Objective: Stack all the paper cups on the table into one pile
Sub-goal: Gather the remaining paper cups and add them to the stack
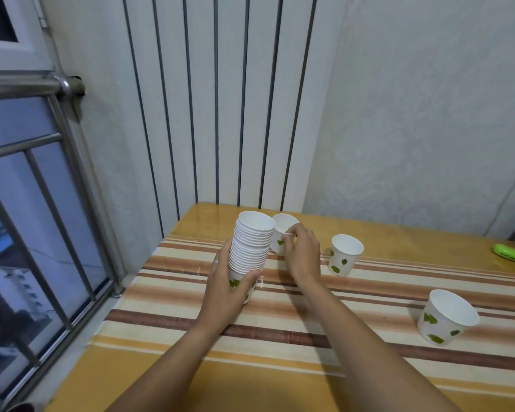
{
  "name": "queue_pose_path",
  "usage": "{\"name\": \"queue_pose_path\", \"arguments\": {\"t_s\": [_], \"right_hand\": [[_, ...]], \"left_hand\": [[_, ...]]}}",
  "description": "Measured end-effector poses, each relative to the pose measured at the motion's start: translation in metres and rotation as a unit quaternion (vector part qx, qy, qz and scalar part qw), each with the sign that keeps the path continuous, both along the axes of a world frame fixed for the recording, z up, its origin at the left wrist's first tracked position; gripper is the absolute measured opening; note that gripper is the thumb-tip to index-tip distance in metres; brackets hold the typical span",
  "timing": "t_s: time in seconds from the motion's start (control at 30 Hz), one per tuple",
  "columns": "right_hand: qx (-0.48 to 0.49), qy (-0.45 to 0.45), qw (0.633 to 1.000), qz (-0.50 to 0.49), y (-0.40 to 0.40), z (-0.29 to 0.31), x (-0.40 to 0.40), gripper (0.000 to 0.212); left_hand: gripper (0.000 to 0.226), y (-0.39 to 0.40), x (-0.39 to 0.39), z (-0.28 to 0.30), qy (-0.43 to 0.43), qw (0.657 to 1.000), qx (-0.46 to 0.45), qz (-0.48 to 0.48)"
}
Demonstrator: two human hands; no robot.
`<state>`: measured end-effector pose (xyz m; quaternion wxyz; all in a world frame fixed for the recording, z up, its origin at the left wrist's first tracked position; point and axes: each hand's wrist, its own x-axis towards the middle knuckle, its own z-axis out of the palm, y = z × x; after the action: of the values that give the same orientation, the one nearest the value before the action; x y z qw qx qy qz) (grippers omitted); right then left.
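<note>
1. The landmark is the stack of paper cups (252,248). It stands on the striped cloth of the table (280,337), upright but leaning a little to the right at its top, with its open mouth upward.

2. The left hand (229,288) is wrapped around the lowest cup of the stack. The thumb is on the near side and the fingers go behind, so the hand is closed on the stack and holds it steady.

3. The right hand (302,254) is just to the right of the stack. Its fingers are narrow, pinching the near rim of a single cup (281,233). This cup is just behind and to the right of the stack top and seems to touch it. I cannot tell if its base is on the table or already lifted.

4. The relation that matters: the mouth of the stack lies up and to the left of the pinched cup. The long axis of both is near vertical, mouths up. In my judgement the cup must go up above the top rim, then left, then straight down along the axis of the stack.

5. Two cups remain to collect: a second cup (345,255) to the right of the stack, and a third cup (448,316) far right of the stack and nearer to the person. Both are nearer to the right hand.
</note>
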<state>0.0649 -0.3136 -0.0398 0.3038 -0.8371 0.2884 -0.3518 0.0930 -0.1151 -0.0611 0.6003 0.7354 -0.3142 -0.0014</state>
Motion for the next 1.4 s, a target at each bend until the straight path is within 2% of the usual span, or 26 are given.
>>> {"name": "queue_pose_path", "arguments": {"t_s": [0.37,0.67,0.87,0.93,1.03,1.2,1.4], "right_hand": [[-0.051,-0.2,0.978,0.029,0.03,0.067,-0.04,0.009],[-0.112,-0.252,0.959,0.061,0.044,0.094,-0.079,0.024],[-0.092,-0.165,0.968,0.164,0.05,0.092,-0.091,0.016],[-0.074,-0.157,0.968,0.181,0.051,0.091,-0.096,0.021],[-0.058,-0.174,0.969,0.167,0.055,0.094,-0.102,0.034],[-0.084,-0.209,0.962,0.154,0.064,0.102,-0.101,0.032],[-0.11,-0.114,0.971,0.18,0.068,0.081,-0.104,0.048]], "left_hand": [[0.082,0.006,-0.018,0.004,0.006,0.999,-0.036,0.015],[0.076,0.011,-0.035,0.005,0.002,0.999,-0.038,0.027],[0.071,0.015,-0.05,0.01,0.011,0.998,-0.057,0.03],[0.072,0.018,-0.051,0.01,0.01,0.998,-0.056,0.032],[0.076,0.019,-0.053,0.012,-0.006,0.999,-0.044,0.016],[0.077,0.016,-0.06,0.016,-0.014,0.999,-0.044,-0.004],[0.076,0.015,-0.064,0.016,-0.004,0.999,-0.051,-0.015]]}}
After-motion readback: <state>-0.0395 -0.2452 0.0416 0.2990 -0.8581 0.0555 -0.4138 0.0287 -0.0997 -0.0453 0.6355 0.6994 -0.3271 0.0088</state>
